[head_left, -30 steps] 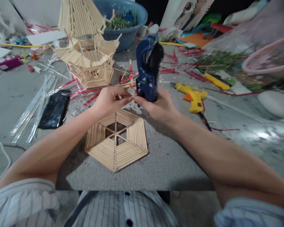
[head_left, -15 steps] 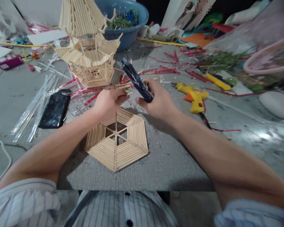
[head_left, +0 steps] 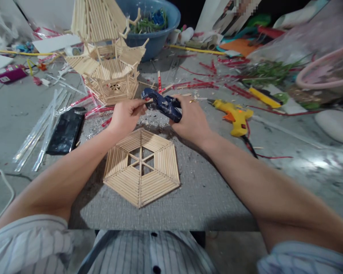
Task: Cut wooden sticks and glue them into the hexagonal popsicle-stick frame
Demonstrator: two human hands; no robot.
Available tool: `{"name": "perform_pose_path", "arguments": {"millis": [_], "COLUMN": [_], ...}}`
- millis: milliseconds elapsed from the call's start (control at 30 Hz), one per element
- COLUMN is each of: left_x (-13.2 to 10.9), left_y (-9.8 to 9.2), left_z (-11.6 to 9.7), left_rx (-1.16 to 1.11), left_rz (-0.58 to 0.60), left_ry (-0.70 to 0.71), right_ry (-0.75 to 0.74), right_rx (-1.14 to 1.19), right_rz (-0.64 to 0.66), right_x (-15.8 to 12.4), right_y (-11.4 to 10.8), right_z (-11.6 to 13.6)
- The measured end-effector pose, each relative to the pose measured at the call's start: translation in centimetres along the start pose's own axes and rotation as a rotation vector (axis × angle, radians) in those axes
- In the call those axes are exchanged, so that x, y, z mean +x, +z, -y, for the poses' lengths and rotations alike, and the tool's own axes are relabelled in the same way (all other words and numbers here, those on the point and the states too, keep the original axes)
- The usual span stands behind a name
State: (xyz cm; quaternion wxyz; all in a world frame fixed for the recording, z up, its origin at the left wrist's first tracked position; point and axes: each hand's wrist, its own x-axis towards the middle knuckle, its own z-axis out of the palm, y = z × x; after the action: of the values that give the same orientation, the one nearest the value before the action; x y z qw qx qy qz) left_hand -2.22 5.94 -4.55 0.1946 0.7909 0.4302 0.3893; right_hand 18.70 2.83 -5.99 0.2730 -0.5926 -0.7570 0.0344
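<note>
My right hand [head_left: 191, 120] grips a dark blue cutter [head_left: 162, 104] that lies nearly level, its jaws pointing left. My left hand [head_left: 126, 115] is closed in a pinch right at the jaws; what it pinches is too small to name. Both hands hover just beyond a flat hexagon of wooden sticks [head_left: 141, 166] that rests on a grey mat [head_left: 205, 198]. Behind the hands stands a tall stick pagoda [head_left: 105, 57].
A yellow glue gun [head_left: 233, 115] lies right of my hands with its cord trailing toward me. A black phone [head_left: 65, 131] and clear strips [head_left: 42, 129] lie to the left. A blue basin [head_left: 154, 23] is at the back. Red scraps litter the floor.
The cutter has tipped from upright to nearly level and dropped toward the left hand. My left hand has shifted slightly up to meet its jaws.
</note>
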Motion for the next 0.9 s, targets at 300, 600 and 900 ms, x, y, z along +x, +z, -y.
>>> {"name": "perform_pose_path", "arguments": {"millis": [300,600,900], "left_x": [0.08,0.2,0.06], "left_y": [0.07,-0.09,-0.45], "left_z": [0.33,-0.1,-0.51], "left_rx": [0.029,0.014,0.212], "left_rz": [0.007,0.034,0.039], "left_ry": [0.002,-0.007,0.048], "right_ry": [-0.001,0.032,0.074], "right_rx": [0.036,0.053,-0.056], "right_rz": [0.034,0.038,0.096], "right_x": [0.12,0.1,0.0], "right_y": [0.05,0.22,-0.04], "right_z": [-0.17,-0.18,0.2]}}
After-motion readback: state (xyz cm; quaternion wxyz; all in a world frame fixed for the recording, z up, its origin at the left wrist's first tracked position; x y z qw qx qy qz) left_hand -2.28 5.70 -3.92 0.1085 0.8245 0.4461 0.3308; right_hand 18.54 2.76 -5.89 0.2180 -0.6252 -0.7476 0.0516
